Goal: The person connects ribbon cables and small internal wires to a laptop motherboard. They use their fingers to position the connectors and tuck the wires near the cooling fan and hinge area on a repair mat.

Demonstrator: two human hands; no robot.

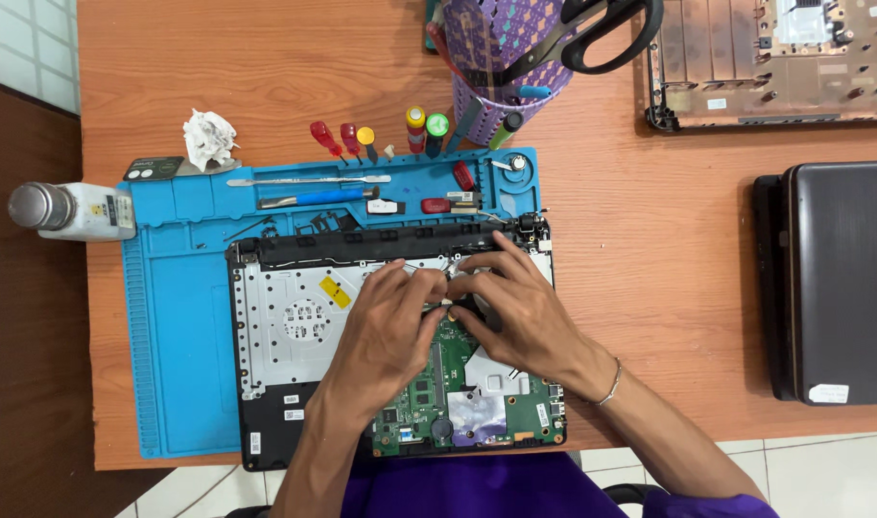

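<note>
An opened laptop base [266, 317] lies on a blue work mat [179, 317], its silver inner frame and green circuit board [515, 408] exposed. My left hand [386, 331] rests on the middle of the chassis, fingers bent down onto the board's upper edge. My right hand [520, 307] lies beside it, fingertips touching the same spot near the top of the frame. The fingertips of both hands meet there; whatever small part they press is hidden. A thin bracelet circles my right wrist.
Screwdrivers [347, 139] and a metal pry tool [309, 179] line the mat's top. A purple holder [501, 58] with black scissors stands behind. A white bottle [74, 209] lies at left, crumpled tissue [208, 136] nearby. Two more laptops [837, 278] sit at right.
</note>
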